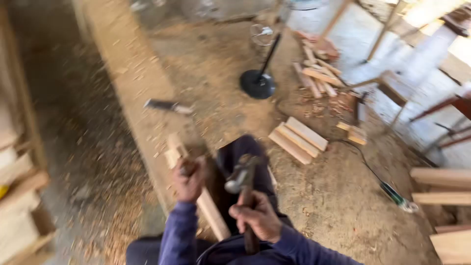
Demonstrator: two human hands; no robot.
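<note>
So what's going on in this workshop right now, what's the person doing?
A person in a blue long-sleeved top is working wood over a sawdust-covered floor. The right hand grips a hammer by its wooden handle, head raised. The left hand holds a tool, probably a chisel but too blurred to tell, against a wooden piece lying beside a long plank. Another chisel-like tool lies on that plank. Cut wood blocks and a black fan stand sit on the floor beyond.

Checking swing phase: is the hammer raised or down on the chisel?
Raised. The hammer head hangs in the air in the right hand, apart from the tool gripped by the left hand. Blur hides finer detail.
</note>
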